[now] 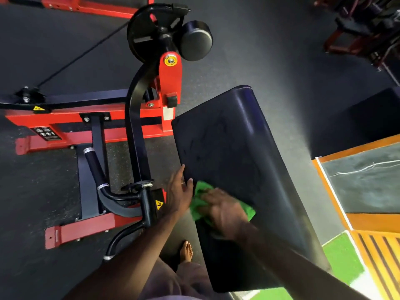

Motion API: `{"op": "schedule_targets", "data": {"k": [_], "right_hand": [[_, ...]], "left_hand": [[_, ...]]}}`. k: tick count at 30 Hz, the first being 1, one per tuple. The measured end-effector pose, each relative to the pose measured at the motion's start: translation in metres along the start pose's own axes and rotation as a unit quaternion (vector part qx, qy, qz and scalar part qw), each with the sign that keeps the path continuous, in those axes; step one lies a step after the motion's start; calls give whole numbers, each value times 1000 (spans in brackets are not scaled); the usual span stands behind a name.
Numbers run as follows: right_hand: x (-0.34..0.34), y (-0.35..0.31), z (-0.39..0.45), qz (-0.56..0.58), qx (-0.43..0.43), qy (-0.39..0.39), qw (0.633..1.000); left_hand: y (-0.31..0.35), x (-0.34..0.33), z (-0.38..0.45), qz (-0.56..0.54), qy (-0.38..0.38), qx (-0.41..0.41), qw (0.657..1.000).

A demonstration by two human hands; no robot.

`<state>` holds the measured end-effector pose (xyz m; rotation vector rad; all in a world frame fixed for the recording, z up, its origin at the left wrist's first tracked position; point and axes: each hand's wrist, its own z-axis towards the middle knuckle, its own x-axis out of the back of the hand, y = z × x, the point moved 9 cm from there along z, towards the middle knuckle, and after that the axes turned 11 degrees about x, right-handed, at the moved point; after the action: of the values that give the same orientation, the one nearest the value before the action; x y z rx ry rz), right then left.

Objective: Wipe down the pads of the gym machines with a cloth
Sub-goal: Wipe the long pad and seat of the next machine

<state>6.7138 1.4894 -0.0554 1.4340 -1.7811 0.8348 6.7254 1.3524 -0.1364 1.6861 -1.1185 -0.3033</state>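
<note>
Two hands work a black bench pad beside a red-framed gym machine: the left hand, fingers straight, steadies the pad's left edge, while the right hand presses flat on a green cloth near the pad's middle. Long overlapping strokes toward the far end would likely clean best.

Right hand — blurred, seemingly flat — on green cloth, black pad

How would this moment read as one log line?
wiping | right hand presses green cloth on black pad | left hand steadies pad edge
</note>
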Motion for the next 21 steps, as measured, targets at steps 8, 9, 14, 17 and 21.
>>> {"op": "schedule_targets", "data": {"k": [8,9,14,17,21], "right_hand": [[-13,-16,-29,28,-52,82,995],[-20,-28,-35,26,-15,40,999],[42,56,-91,41,-194,198,960],[45,66,-112,87,-299,241,919],[-17,-15,-97,62,-96,73,991]], "left_hand": [[-1,-9,-16,17,37,-18,999],[0,-9,-16,24,42,-21,999],[25,-23,-34,55,33,-100,993],[47,-46,-50,45,-1,-147,988],[61,-61,-60,54,-15,-187,981]]}}
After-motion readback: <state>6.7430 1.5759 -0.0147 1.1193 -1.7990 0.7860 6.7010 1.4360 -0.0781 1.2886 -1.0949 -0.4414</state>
